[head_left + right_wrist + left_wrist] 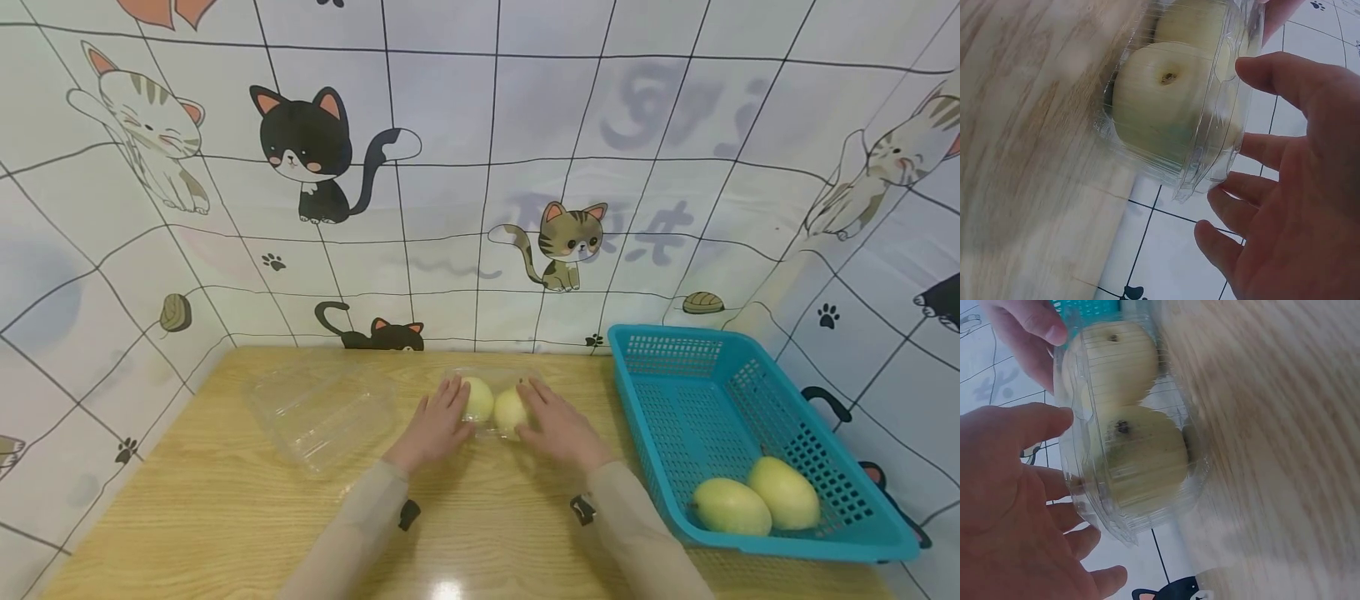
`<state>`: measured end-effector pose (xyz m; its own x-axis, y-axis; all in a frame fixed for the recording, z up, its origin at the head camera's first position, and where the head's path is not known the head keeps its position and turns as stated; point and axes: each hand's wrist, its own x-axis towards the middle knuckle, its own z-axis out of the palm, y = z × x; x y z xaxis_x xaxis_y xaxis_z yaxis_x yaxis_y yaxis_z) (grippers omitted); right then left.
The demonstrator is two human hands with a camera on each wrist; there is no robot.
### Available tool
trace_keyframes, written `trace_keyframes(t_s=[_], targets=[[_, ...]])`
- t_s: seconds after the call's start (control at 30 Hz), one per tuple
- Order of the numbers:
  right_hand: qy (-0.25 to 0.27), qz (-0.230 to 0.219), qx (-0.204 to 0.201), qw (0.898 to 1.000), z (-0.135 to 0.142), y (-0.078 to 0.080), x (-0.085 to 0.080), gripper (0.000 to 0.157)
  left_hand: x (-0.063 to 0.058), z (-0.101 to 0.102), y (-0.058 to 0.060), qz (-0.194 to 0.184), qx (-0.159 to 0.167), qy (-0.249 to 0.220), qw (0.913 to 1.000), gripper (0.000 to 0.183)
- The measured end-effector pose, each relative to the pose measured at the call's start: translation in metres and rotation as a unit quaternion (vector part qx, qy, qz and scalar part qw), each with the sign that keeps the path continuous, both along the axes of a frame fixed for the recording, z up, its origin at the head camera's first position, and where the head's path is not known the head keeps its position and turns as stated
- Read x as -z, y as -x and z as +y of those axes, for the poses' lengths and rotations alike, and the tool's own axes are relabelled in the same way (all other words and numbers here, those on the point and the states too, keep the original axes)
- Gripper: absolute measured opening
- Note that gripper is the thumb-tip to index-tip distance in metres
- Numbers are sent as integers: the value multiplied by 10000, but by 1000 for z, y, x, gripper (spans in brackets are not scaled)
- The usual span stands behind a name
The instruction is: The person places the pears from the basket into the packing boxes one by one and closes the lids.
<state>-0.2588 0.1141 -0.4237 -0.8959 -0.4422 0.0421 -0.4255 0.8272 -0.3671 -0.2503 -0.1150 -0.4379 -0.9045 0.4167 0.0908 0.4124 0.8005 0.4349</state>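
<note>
A clear plastic clamshell box (491,372) stands on the wooden table with its lid down. Two pale yellow pears (510,410) sit side by side inside it. My left hand (438,425) lies on the lid's left side, its thumb (1054,419) at the front rim and its fingers spread over the top. The right hand (562,425) presses the lid's right side in the same way, thumb (1260,72) at the rim. Both hands have lightly bent, spread fingers.
Left of the hands lies another clear plastic container (322,417), opened out on the table (202,508). A blue basket (637,450) with two pears (731,507) in its near end stands at the right. Cat-patterned cloth (450,192) covers the walls behind and beside the table.
</note>
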Motion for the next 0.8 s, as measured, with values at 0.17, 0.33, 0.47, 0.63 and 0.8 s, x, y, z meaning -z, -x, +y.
trace_keyframes(t_s=[0.17,0.33,0.47,0.63,0.8], targets=[[-190,-47,37,9998,-2,5,-1,70,2,1,10,64,-100,201,9997,65],[-463,20,-3,9989,-4,12,-2,69,1,1,19,198,-62,326,9993,65],[-760,114,-81,9970,-6,20,-4,68,0,0,24,160,-98,457,9988,66],[-1069,119,-59,9942,-9,28,-4,68,0,-1,29,142,-176,647,9977,65],[-1227,139,-2,9923,-12,33,-3,66,-3,0,32,57,-258,855,9960,65]])
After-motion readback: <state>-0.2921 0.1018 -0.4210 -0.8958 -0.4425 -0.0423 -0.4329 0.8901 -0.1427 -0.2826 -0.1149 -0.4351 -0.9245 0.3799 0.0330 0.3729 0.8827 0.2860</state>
